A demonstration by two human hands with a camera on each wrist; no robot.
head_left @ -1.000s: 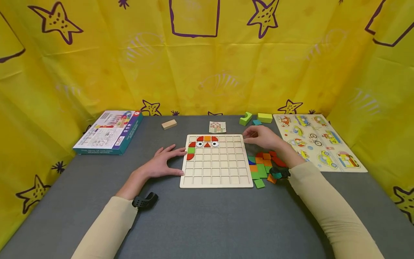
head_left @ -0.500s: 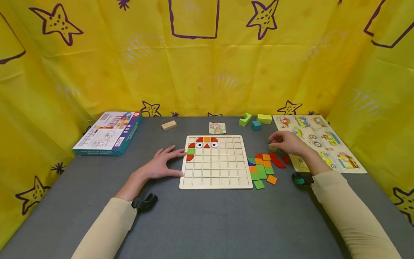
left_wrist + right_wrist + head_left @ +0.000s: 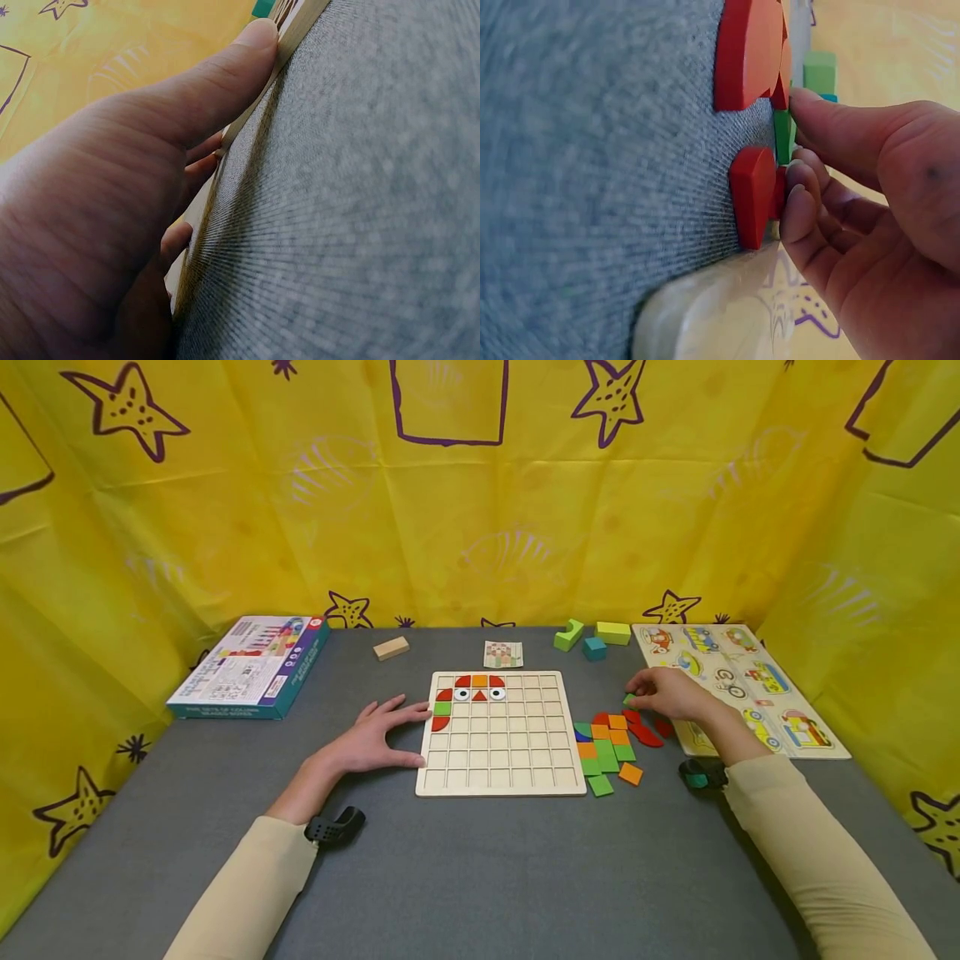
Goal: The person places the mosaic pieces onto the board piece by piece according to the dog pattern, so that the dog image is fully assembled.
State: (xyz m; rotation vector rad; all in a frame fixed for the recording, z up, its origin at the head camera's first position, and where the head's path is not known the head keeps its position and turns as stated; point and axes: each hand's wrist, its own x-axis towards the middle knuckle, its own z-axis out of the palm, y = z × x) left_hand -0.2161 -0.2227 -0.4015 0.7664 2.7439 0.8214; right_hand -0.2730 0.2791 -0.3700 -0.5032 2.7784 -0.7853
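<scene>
A pale wooden grid board [image 3: 499, 753] lies mid-table, with red, orange, green and eye-patterned tiles set in its upper left squares. My left hand [image 3: 375, 739] rests at its left edge, fingers and thumb spread along the side. In the left wrist view the thumb [image 3: 225, 75] lies against the board's edge. Right of the board, my right hand [image 3: 672, 693] pinches a small green tile [image 3: 628, 700] between thumb and fingers, low over the table. In the right wrist view that green tile [image 3: 782, 136] shows between thumb and fingertips, with red pieces [image 3: 752, 196] beside it.
Loose orange, green, blue and red tiles [image 3: 606, 757] lie along the board's right side. A picture puzzle board [image 3: 795, 702] is at the far right. Behind stand a small picture card [image 3: 503, 654], green blocks [image 3: 613, 632], a teal cube [image 3: 594, 649], a wooden block [image 3: 392, 648] and a box [image 3: 251, 664].
My right hand has moved right and slightly down from the board's upper right edge to the loose tiles, and now pinches a green tile. My left hand has stayed at the board.
</scene>
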